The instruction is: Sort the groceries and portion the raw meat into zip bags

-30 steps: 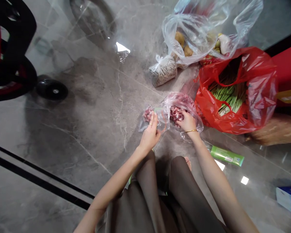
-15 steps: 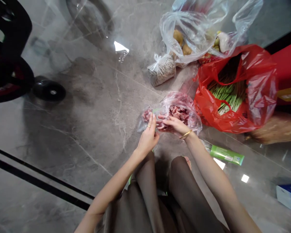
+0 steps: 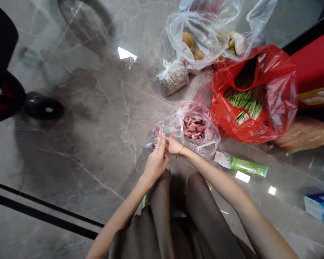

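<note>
A small clear plastic bag (image 3: pixel 150 139) with a green strip along its mouth holds some pieces of raw meat. My left hand (image 3: pixel 158 156) is closed on this bag's near edge, its ringed fingers pointing away from me. Close against it, my right hand (image 3: pixel 173 146) reaches to the mouth of the small bag. Its fingertips are hidden behind the left fingers and the plastic, so what they hold does not show. Just right of the hands, a larger clear bag (image 3: pixel 209 138) lies spread open on the floor around a heap of chopped raw meat (image 3: pixel 193 128).
A red bag (image 3: pixel 282 104) of green stalks stands at right, beside a large brown tuber (image 3: pixel 305 135). Behind are a clear bag (image 3: pixel 205 41) with potatoes and a tied bag (image 3: pixel 173 77). A green packet (image 3: pixel 248 167) lies right; a black wheel (image 3: pixel 44 107) stands left.
My right hand has moved left from the larger bag, with meat at its fingers, to the small bag's mouth. The left hand keeps its hold. The view has shifted slightly.
</note>
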`<state>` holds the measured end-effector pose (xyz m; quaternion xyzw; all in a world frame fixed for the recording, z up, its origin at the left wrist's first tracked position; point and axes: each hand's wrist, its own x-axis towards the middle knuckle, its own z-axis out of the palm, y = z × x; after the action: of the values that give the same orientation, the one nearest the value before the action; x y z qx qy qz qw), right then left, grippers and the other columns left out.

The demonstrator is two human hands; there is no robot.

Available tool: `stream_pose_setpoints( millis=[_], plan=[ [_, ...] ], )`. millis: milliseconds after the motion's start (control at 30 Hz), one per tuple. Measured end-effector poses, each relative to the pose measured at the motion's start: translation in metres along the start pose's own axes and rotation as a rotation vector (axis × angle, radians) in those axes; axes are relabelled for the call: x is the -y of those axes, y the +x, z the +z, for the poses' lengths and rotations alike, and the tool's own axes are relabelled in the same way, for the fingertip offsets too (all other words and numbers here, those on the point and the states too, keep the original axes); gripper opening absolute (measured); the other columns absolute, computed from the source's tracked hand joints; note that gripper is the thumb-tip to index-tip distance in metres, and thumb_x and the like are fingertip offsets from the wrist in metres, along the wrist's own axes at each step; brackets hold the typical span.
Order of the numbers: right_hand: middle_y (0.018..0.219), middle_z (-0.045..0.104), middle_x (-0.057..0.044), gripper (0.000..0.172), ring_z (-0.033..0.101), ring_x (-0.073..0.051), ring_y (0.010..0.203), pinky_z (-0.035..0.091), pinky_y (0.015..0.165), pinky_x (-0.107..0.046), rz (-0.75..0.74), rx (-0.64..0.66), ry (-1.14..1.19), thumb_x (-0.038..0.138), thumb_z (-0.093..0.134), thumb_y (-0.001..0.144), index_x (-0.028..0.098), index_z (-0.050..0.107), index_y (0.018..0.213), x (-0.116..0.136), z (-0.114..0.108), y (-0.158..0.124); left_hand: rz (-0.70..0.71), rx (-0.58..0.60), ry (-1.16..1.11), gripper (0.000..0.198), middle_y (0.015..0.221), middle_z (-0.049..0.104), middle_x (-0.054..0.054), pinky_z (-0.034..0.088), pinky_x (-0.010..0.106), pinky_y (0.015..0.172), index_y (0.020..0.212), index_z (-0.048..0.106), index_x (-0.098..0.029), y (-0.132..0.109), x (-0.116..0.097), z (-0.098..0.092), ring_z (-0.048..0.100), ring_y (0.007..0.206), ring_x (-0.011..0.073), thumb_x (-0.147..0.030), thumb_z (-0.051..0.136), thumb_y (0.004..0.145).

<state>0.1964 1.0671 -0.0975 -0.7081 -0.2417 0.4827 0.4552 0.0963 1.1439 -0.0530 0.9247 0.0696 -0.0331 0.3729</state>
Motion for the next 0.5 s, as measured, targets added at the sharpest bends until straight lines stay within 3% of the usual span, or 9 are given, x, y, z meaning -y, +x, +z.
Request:
stream_pose_setpoints(
  millis=[100, 167, 233, 300, 400, 500],
  plan=[
    [0.08, 0.071, -0.004, 0.03, 0.064, -0.018, 0.08, 0.048, 0.084, -0.032, 0.01, 0.053, -0.14, 0.003, 0.05, 0.072, 0.012, 0.068, 0.094, 0.008, -0.005, -0.004, -0.012, 0.015, 0.018, 0.094, 0.157, 0.01, 0.015, 0.043, 0.038, 0.103, 0.151, -0.002, -0.023, -0.001, 0.0, -0.002, 0.026, 0.141, 0.0278, 0.003, 0.042, 0.072],
    [0.083, 0.072, -0.004, 0.03, 0.065, -0.018, 0.082, 0.048, 0.083, -0.029, 0.001, 0.052, -0.148, 0.002, 0.05, 0.071, 0.013, 0.069, 0.092, 0.013, -0.02, -0.017, -0.028, 0.025, 0.022, 0.094, 0.157, 0.009, 0.015, 0.045, 0.038, 0.102, 0.151, -0.002, -0.022, -0.001, 0.001, -0.002, 0.027, 0.141, 0.0277, 0.003, 0.042, 0.073],
    [0.094, 0.071, -0.007, 0.028, 0.064, -0.017, 0.089, 0.048, 0.085, -0.028, 0.002, -0.027, -0.161, 0.007, 0.047, 0.079, 0.013, 0.067, 0.097, 0.014, -0.045, -0.036, -0.039, 0.034, 0.005, 0.093, 0.157, 0.008, 0.016, 0.048, 0.034, 0.097, 0.151, -0.002, -0.022, 0.0, 0.003, -0.001, 0.032, 0.139, 0.0267, 0.001, 0.043, 0.074],
    [0.107, 0.067, -0.012, 0.03, 0.062, -0.02, 0.096, 0.046, 0.089, -0.033, 0.057, -0.237, -0.225, 0.018, 0.043, 0.087, 0.011, 0.062, 0.109, 0.008, -0.072, -0.055, -0.038, 0.04, -0.025, 0.092, 0.156, 0.008, 0.018, 0.052, 0.03, 0.09, 0.151, -0.002, -0.021, 0.003, 0.004, 0.001, 0.04, 0.135, 0.0249, 0.0, 0.044, 0.074],
    [0.125, 0.056, -0.02, 0.056, 0.052, -0.029, 0.115, 0.04, 0.097, -0.042, 0.242, -0.554, -0.541, 0.032, 0.06, 0.08, 0.008, 0.047, 0.129, -0.011, -0.099, -0.067, -0.029, 0.055, -0.059, 0.092, 0.156, 0.007, 0.02, 0.054, 0.027, 0.079, 0.151, -0.002, -0.02, 0.01, 0.003, 0.007, 0.051, 0.124, 0.0222, 0.0, 0.044, 0.074],
    [0.131, 0.049, -0.023, 0.084, 0.042, -0.035, 0.123, 0.037, 0.097, -0.045, 0.378, -0.553, -0.868, 0.04, 0.075, 0.068, 0.008, 0.039, 0.136, -0.031, -0.096, -0.064, -0.023, 0.064, -0.058, 0.091, 0.155, 0.006, 0.021, 0.054, 0.028, 0.076, 0.151, 0.001, -0.019, 0.016, 0.001, 0.013, 0.057, 0.115, 0.0211, 0.0, 0.044, 0.073]
  ],
)
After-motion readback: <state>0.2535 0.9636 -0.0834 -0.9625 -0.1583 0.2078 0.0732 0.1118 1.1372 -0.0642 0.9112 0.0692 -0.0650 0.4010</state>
